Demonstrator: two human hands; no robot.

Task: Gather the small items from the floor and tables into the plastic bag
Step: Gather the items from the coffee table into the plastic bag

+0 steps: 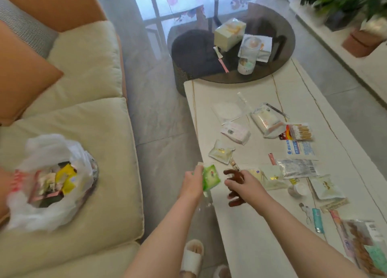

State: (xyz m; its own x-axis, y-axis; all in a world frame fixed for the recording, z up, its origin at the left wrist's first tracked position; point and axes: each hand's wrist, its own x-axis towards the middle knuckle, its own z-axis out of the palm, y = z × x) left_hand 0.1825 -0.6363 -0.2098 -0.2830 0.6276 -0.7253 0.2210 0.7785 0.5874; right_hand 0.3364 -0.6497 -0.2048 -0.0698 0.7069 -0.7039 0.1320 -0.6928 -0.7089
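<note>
Slippered feet [191, 256] at the bottom edge, planted in the gap between sofa [88, 173] and long white desk [247, 225], so this person is standing right where both are within reach. Left hand [193, 183] is closed around a green packet [210, 177], holding it off the desk's near edge, lifted clear and, I'd say, ready to swing left. Right hand [244, 186] is curled over a dark brown claw clip [234, 185], fingers wrapped on it, though the blur makes it hard to say whether it's fully lifted. Over on the sofa cushion sits the plastic bag [52, 181], mouth gaping upward, already holding several packets, well apart from both hands. Left open like that, it can take drops with no fumbling. Plenty remains: sachets, a cotton swab pack [301, 132] and wipes strewn across the desk, more on the round dark glass desk [278, 68] beyond.
</note>
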